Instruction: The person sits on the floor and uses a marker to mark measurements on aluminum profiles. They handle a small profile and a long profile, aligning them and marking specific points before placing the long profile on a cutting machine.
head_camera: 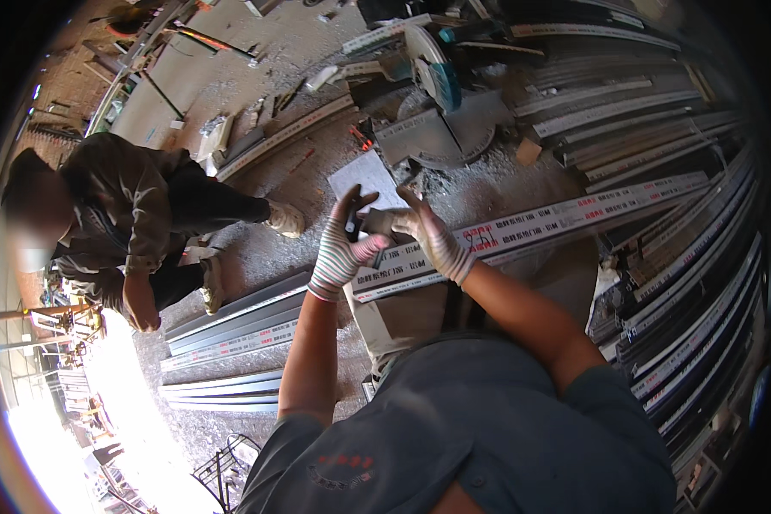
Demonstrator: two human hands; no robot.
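Note:
My left hand (342,256), in a striped knit glove, grips a small black pen-like object (351,223). Opposite it, the gloved fingers of my right hand (432,236) hold one end of a short grey-brown piece (380,221); its exact kind is unclear. Both hands are above long film-covered metal profiles (552,217), which cross in front of my body and bear printing and a handwritten mark. A pale flat sheet (367,177) lies just beyond my fingers. Part of the short piece is hidden by my hands.
A mitre saw (438,80) with a teal guard stands on the littered floor ahead. To the left, another person (119,193) bends forward, one foot near the profiles. Stacked profiles (694,347) fill the right side; more profiles (231,340) lie at lower left.

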